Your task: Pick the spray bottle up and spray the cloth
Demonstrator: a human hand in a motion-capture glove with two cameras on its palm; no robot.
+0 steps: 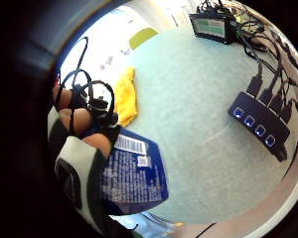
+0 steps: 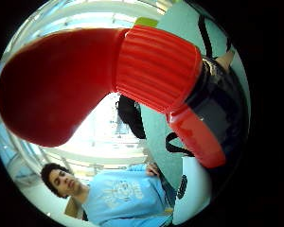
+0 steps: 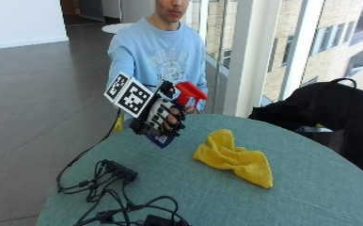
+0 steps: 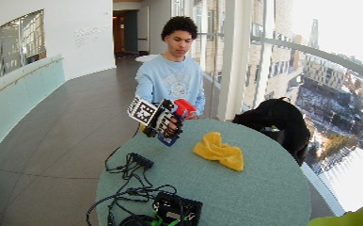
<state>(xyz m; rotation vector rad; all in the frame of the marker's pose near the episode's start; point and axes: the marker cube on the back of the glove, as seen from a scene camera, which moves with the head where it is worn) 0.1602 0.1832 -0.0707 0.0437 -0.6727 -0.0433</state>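
Observation:
A spray bottle (image 3: pixel 180 103) with a red trigger head (image 3: pixel 189 92) and a dark blue labelled body is lifted above the round green table (image 3: pixel 232 202). My gloved right hand (image 3: pixel 162 114) grips it around the neck and body, fingers curled round it. The red head (image 2: pixel 99 80) fills the thumb side palm view, and the blue label (image 1: pixel 134 173) shows beside my fingers (image 1: pixel 74 119) in the little finger side view. A crumpled yellow cloth (image 3: pixel 234 157) lies on the table to the right of the bottle, apart from it; it also shows as the cloth (image 1: pixel 124 96) beyond my fingers.
A black multi-port hub (image 3: pixel 119 170) with several cables (image 3: pixel 106 202) lies at the table's near left. A black box with a green screen (image 4: pixel 178 208) sits at the front edge. A black bag (image 3: pixel 325 110) stands behind the table on the right.

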